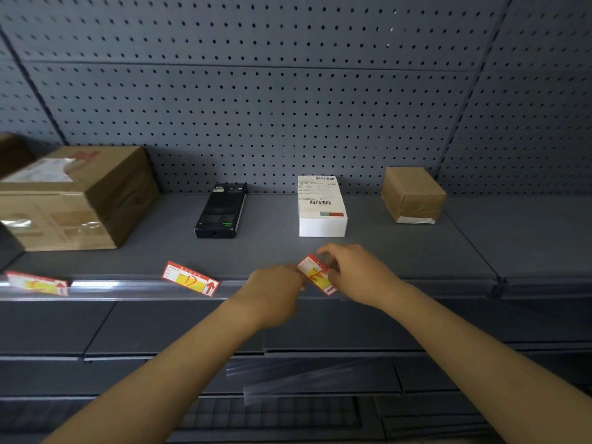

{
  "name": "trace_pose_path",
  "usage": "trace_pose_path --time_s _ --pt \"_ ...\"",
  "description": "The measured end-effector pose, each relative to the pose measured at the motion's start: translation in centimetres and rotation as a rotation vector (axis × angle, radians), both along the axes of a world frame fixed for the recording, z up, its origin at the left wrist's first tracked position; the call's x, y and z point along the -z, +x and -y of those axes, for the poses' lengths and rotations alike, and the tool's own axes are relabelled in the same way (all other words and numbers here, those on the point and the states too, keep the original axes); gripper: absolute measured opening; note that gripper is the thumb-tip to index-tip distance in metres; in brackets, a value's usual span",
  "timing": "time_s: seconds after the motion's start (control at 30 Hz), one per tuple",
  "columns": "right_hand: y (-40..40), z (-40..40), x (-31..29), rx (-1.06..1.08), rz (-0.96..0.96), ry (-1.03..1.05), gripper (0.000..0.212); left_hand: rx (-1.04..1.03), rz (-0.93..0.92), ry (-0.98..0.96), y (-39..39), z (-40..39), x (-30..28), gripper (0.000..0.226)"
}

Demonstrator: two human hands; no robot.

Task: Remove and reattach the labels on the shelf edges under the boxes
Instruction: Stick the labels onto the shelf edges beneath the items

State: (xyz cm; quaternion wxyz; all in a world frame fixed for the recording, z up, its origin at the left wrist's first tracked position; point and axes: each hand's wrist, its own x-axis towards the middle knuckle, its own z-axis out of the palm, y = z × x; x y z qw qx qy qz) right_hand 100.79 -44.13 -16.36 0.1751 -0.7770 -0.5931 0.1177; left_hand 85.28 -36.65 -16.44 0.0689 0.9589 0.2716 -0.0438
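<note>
Your left hand [275,288] and right hand [354,272] both pinch the E label [315,274], centre of frame, at the shelf edge [134,288]. It looks light, thin, bendy; grip its ends.

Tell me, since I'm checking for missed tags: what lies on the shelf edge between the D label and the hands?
Nothing. In the head view, the shelf edge runs bare from the D label to the left hand. Both hands hold the E label.

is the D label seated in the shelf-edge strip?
No. The D label lies tilted across the shelf lip below the black box, one end up on the shelf.
</note>
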Motion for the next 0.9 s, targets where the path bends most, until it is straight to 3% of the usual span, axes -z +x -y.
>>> trace_pose_path --time_s 0.1,0.4,0.9 --pt "-0.2 -0.8 -1.3 0.001 0.03 -0.022 0.049 -0.048 0.022 0.031 -0.6 -0.7 -1.4 0.036" --pt "-6.1 -5.7 -5.0 -0.078 0.091 0.182 0.035 -0.291 0.159 0.127 -7.9 -4.7 -6.3 0.039" --pt "-35.0 -21.0 -8.4 -0.602 0.019 0.274 0.019 -0.792 0.151 0.34 -37.1 -12.2 -11.6 0.036"
